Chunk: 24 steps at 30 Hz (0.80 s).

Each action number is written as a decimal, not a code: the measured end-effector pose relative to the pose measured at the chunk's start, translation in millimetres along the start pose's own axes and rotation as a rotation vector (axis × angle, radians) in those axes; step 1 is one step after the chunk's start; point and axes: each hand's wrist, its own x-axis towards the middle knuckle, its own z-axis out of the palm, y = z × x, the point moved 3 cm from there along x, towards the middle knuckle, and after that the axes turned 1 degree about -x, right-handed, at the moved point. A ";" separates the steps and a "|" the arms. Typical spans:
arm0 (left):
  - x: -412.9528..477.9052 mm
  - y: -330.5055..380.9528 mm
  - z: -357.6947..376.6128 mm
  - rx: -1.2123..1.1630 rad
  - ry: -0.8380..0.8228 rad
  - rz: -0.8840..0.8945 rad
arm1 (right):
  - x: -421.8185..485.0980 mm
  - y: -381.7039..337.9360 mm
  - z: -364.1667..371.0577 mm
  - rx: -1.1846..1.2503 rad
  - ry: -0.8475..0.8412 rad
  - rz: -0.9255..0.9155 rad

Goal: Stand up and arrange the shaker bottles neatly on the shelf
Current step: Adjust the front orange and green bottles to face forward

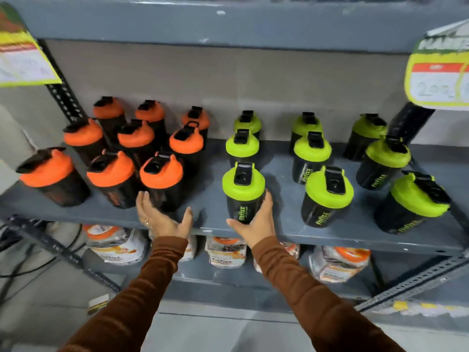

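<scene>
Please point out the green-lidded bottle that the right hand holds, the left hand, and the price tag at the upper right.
green-lidded bottle [243,184], head view, lid top.
left hand [162,219], head view, palm.
price tag [436,80], head view, white field.

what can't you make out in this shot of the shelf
Head view only:
- Right tag: price blurred, tag cut by the frame edge.
- Left tag: print blurred.
- Back orange bottles: bodies hidden by front rows.
- Right hand: fingers behind the green bottle.
</scene>
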 end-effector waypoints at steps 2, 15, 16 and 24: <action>19.4 -17.3 0.7 -0.023 -0.067 -0.086 | 1.3 0.6 7.8 -0.008 0.030 0.035; 57.5 -54.2 7.7 -0.056 -0.445 -0.227 | -0.9 -0.7 14.2 -0.169 0.225 0.132; 57.0 -54.0 7.9 -0.039 -0.456 -0.226 | -1.5 -2.3 13.5 -0.182 0.223 0.135; 48.6 -46.2 3.6 -0.027 -0.576 -0.273 | -8.1 -13.4 11.0 -0.195 0.213 0.162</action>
